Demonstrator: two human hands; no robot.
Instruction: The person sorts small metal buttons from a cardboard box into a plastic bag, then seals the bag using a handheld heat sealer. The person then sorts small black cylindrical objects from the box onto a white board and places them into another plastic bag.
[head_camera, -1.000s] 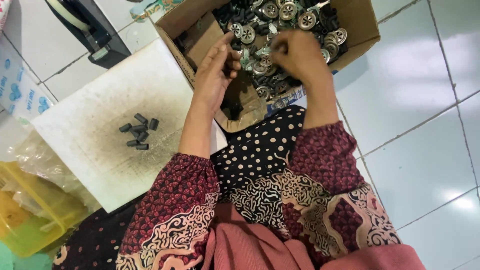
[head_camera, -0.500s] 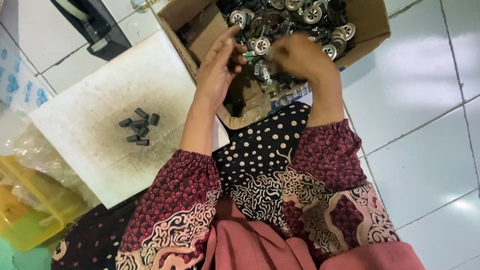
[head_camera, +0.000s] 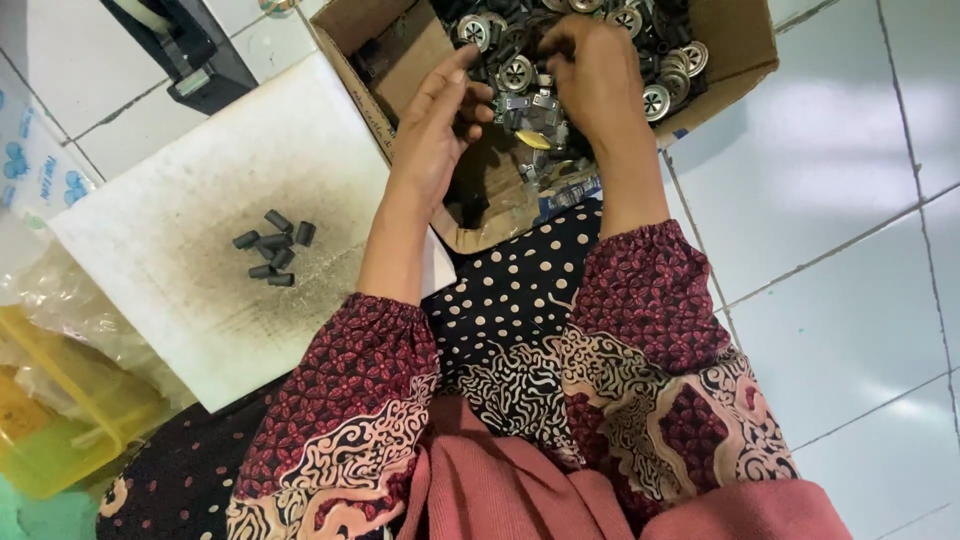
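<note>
Both hands have slid deeper into the brown cardboard box (head_camera: 740, 50) of round metal parts (head_camera: 655, 100) at the frame's top, the left hand (head_camera: 440, 120) now loosely spread beside them, the right hand (head_camera: 590, 65) curled over the pile, its pinch hidden.

Left hand (head_camera: 437, 125) open, right hand (head_camera: 597, 70) curled.

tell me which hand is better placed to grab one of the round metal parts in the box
Right, probably: the right hand is already down among the metal parts in the box, while the left hand hovers at their edge.

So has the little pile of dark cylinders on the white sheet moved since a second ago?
No. The dark cylinders lie in the same cluster at the same spot on the white sheet; only the camera view shifted slightly.
</note>
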